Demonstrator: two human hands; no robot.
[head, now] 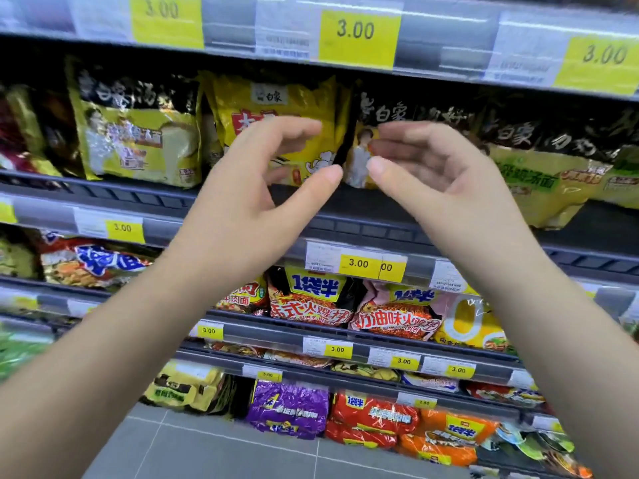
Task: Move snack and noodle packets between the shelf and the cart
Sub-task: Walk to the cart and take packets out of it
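Observation:
Both my hands are raised in front of the upper noodle shelf (345, 202). My left hand (249, 188) is cupped with fingers loosely curved, just in front of a yellow noodle packet (276, 105) that stands upright on the shelf. My right hand (439, 174) is cupped the same way before a black-and-yellow noodle packet (415, 112) to the right. Neither hand holds anything; whether the fingertips touch the packets is unclear. No cart is in view.
More packets stand on the same shelf: a black-and-yellow one (138, 133) at left and a green-labelled one (539, 174) at right. Lower shelves hold red (304, 305), purple (287, 409) and orange (446, 440) packets. Yellow price tags (358, 32) line the shelf edges. Grey floor (207, 451) lies below.

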